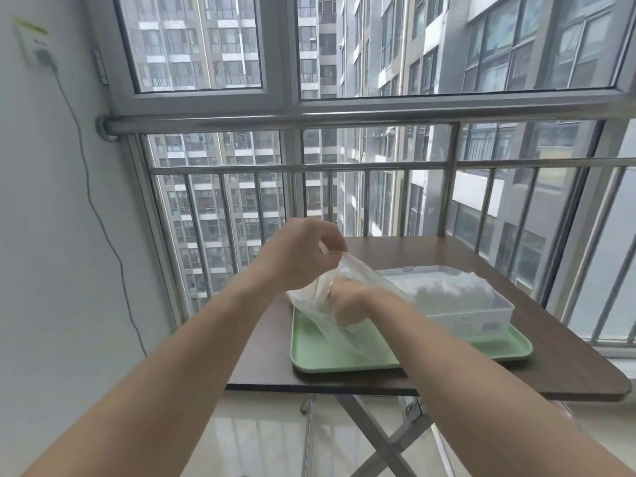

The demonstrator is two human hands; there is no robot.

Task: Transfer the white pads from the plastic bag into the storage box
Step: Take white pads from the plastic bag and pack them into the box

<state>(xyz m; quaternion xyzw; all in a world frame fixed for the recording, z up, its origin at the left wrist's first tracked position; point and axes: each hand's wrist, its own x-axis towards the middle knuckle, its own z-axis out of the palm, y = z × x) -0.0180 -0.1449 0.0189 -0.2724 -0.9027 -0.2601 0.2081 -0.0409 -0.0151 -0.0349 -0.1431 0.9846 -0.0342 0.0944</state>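
We see one clear plastic bag [321, 304], thin, crinkled and glossy, held up over the left end of a single pale green tray [347, 356]. Our left hand [303, 251] pinches the bag's upper edge between thumb and fingertips, lifting its mouth open. Our right hand [347, 304] is pushed inside the bag, just below and to the right of the left hand; its fingers curl inward, but the film blurs them, and we cannot tell whether they close on anything. We cannot make out any white pads inside the bag around that hand.

To the right of the right hand, close beside the bag, stands one translucent storage box [481, 315] on the same tray. It is rectangular, with a clear rim and frosted walls. A soft white heap of pads [451, 289] fills it and rises above the rim; the pads merge into one fluffy mass, so we cannot count them singly.

The tray rests on one dark brown table [516, 373] beneath both hands, and both bare forearms reach forward over its near edge. Beyond the hands runs a metal railing [344, 165] before a window.
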